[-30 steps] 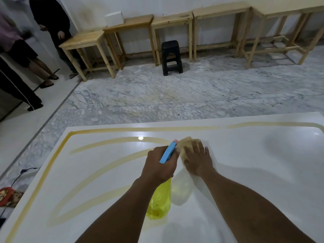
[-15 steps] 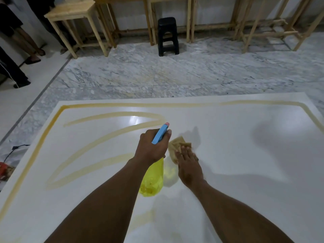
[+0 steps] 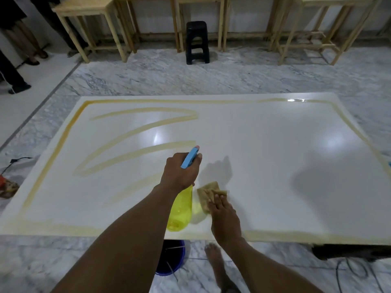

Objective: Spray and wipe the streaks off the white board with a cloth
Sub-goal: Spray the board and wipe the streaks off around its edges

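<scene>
A large white board (image 3: 275, 155) lies flat in front of me, marked with yellowish-brown streaks (image 3: 135, 132) on its left half and around its border. My left hand (image 3: 179, 172) grips a yellow spray bottle (image 3: 181, 210) with a blue trigger head, held above the board's near middle. Just to its right, my right hand (image 3: 222, 212) presses flat on a tan cloth (image 3: 209, 191) against the board, near the front edge. The board's right half shows no streaks apart from the border.
A blue bucket (image 3: 171, 259) stands on the marble floor under the board's near edge, beside my bare foot (image 3: 213, 256). Cables (image 3: 355, 269) lie at lower right. A black stool (image 3: 197, 42) and wooden tables (image 3: 88, 20) line the far wall. People's legs (image 3: 12, 60) stand far left.
My right hand has dragged the cloth back toward me, from the board's middle to near the front edge. The left hand with the bottle stayed beside it. My view has pulled back and tilted down.
</scene>
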Action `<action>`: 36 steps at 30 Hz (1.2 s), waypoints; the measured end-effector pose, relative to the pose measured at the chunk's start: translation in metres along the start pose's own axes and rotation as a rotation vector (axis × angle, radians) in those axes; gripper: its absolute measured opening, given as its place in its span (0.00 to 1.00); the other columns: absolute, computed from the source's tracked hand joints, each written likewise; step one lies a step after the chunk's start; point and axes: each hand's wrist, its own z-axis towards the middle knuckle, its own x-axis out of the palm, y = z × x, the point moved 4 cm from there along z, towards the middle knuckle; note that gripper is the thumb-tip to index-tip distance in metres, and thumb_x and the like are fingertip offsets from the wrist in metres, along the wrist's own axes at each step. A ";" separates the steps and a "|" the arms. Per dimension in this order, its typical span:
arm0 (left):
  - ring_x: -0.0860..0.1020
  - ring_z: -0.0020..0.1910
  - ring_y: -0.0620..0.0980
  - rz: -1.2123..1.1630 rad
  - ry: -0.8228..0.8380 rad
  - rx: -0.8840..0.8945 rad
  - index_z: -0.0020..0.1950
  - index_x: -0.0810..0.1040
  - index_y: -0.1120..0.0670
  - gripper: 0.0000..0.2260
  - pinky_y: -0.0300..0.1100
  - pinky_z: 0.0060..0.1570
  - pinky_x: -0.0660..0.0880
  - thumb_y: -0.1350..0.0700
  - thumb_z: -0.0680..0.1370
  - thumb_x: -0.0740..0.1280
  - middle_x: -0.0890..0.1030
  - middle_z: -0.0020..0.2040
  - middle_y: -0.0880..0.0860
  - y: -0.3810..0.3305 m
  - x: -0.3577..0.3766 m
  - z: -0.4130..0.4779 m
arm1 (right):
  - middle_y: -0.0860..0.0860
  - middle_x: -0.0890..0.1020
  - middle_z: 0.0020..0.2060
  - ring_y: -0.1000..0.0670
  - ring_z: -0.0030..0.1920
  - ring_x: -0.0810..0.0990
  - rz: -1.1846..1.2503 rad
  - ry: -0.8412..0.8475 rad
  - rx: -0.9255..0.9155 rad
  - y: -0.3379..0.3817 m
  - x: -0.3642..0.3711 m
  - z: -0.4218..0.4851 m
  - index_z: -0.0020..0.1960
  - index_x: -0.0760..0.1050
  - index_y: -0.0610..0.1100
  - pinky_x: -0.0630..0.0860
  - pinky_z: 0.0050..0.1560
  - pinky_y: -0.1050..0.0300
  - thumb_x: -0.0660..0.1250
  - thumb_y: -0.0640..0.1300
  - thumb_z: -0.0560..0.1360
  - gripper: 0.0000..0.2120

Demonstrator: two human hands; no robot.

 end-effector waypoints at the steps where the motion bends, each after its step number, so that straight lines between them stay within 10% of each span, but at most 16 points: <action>1: 0.85 0.28 0.56 -0.001 0.002 0.007 0.43 0.82 0.47 0.11 0.45 0.32 0.84 0.46 0.83 0.66 0.79 0.34 0.53 0.003 -0.002 -0.010 | 0.46 0.82 0.61 0.41 0.61 0.81 -0.007 0.003 0.005 0.003 0.002 -0.011 0.60 0.81 0.48 0.83 0.45 0.47 0.74 0.30 0.57 0.32; 8: 0.85 0.28 0.55 -0.045 -0.009 0.034 0.53 0.84 0.47 0.08 0.50 0.38 0.86 0.46 0.83 0.66 0.80 0.36 0.55 0.009 -0.017 -0.048 | 0.42 0.75 0.69 0.39 0.72 0.69 0.019 0.049 0.009 0.021 -0.001 -0.041 0.69 0.73 0.43 0.80 0.55 0.45 0.65 0.31 0.71 0.27; 12: 0.85 0.28 0.55 -0.028 -0.034 0.033 0.51 0.85 0.54 0.13 0.46 0.38 0.85 0.46 0.83 0.66 0.83 0.37 0.59 0.012 -0.023 -0.049 | 0.45 0.82 0.58 0.41 0.59 0.79 0.130 0.005 -0.023 0.022 -0.028 -0.032 0.66 0.75 0.47 0.78 0.53 0.49 0.57 0.37 0.77 0.20; 20: 0.84 0.29 0.55 -0.039 0.032 0.049 0.47 0.84 0.51 0.11 0.33 0.25 0.76 0.46 0.82 0.67 0.84 0.44 0.64 -0.004 0.001 -0.042 | 0.41 0.81 0.55 0.37 0.56 0.79 0.380 -0.395 0.446 -0.070 -0.100 -0.006 0.68 0.73 0.45 0.76 0.52 0.45 0.60 0.40 0.79 0.18; 25: 0.81 0.28 0.53 -0.051 0.088 0.082 0.47 0.83 0.46 0.08 0.29 0.25 0.73 0.47 0.83 0.67 0.81 0.39 0.59 -0.002 0.026 -0.043 | 0.42 0.77 0.63 0.39 0.66 0.73 0.170 -0.100 0.578 -0.123 -0.071 -0.013 0.66 0.76 0.46 0.76 0.61 0.45 0.62 0.37 0.76 0.19; 31: 0.85 0.29 0.57 -0.022 0.111 0.017 0.49 0.85 0.55 0.15 0.45 0.33 0.85 0.45 0.82 0.67 0.81 0.38 0.59 0.027 0.031 -0.050 | 0.39 0.81 0.55 0.36 0.62 0.74 -0.035 -0.056 0.472 -0.059 -0.053 -0.015 0.56 0.78 0.38 0.74 0.58 0.46 0.61 0.36 0.77 0.11; 36: 0.85 0.30 0.57 0.001 0.057 0.011 0.50 0.85 0.56 0.15 0.40 0.29 0.82 0.45 0.82 0.67 0.84 0.41 0.63 0.038 0.012 -0.052 | 0.42 0.83 0.52 0.39 0.57 0.80 0.036 -0.018 0.331 0.016 -0.049 -0.013 0.57 0.79 0.40 0.77 0.55 0.49 0.61 0.37 0.77 0.12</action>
